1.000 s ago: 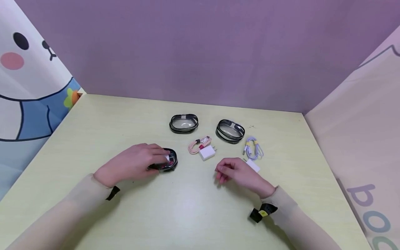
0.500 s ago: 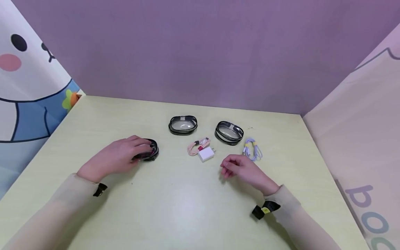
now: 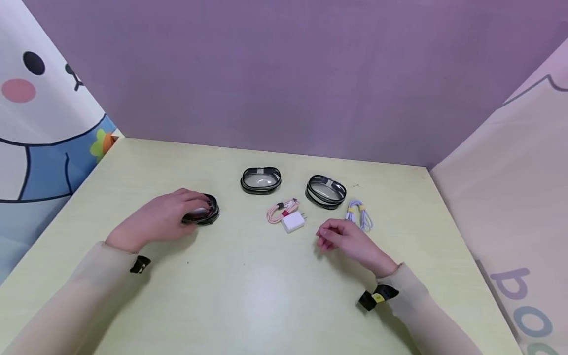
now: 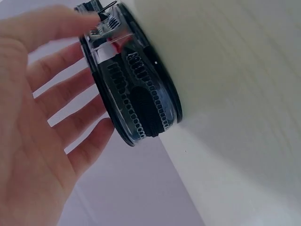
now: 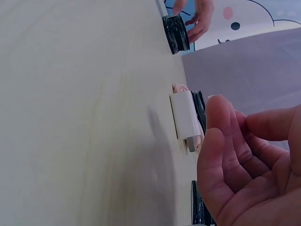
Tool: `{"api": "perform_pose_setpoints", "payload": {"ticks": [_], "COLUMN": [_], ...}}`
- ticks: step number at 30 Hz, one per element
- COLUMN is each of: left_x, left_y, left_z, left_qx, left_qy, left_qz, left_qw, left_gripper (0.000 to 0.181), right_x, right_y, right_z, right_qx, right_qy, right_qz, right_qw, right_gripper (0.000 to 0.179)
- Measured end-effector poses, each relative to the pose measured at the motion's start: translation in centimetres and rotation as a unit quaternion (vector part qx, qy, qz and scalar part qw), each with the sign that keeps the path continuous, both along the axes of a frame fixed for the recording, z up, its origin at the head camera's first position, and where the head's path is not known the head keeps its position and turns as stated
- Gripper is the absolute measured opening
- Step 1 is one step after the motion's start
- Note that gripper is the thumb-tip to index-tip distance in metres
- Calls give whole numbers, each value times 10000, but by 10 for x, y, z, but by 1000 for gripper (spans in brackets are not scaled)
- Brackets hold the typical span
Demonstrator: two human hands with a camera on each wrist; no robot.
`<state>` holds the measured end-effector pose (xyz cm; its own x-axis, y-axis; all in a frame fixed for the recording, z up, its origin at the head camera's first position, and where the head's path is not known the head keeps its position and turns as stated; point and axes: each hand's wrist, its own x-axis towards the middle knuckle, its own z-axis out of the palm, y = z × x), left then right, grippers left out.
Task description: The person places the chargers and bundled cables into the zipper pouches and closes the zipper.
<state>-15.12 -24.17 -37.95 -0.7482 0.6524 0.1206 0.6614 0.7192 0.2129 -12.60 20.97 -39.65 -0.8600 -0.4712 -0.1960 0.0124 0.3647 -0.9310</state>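
Observation:
My left hand (image 3: 157, 219) grips a small clear zip pouch (image 3: 213, 211) with black edging, at the left part of the table. In the left wrist view the thumb lies over the pouch's top and the fingers are behind it; something red and white shows through its wall. My right hand (image 3: 352, 241) hovers with loosely curled fingers and holds nothing. Just left of it lies a white plug charger (image 3: 293, 222), with a bundled pink cable (image 3: 275, 213) touching it. Beyond the right hand lies a coiled lavender cable (image 3: 366, 218) with yellow ties, partly hidden.
Two more black-edged clear pouches stand farther back: a left pouch (image 3: 261, 191) and a right pouch (image 3: 326, 203). The pale table (image 3: 248, 296) ends at a purple wall (image 3: 284, 79). Printed cloths hang at both sides.
My left hand has carried the pouch leftward and slightly away from me, slowing in the last half second. My right hand has shifted a little right, and a white charger beside it has gone from sight.

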Motion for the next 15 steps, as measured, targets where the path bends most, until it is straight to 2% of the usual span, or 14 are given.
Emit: {"api": "perform_pose_setpoints", "payload": {"ticks": [7, 15], "left_x": [-9, -20], "left_y": [6, 30], "left_z": [5, 9], "left_qx": [396, 804], "left_qy": [-137, -343], "left_qz": [211, 271], "left_qw": [9989, 9958], "left_gripper": [32, 27], "right_x": [-6, -15], "right_y": [-2, -12], "right_z": [2, 9], "right_qx": [92, 200], "right_qy": [227, 456], "right_qz": [-119, -324], "right_qw": [9996, 9982], "right_gripper": [20, 17]}}
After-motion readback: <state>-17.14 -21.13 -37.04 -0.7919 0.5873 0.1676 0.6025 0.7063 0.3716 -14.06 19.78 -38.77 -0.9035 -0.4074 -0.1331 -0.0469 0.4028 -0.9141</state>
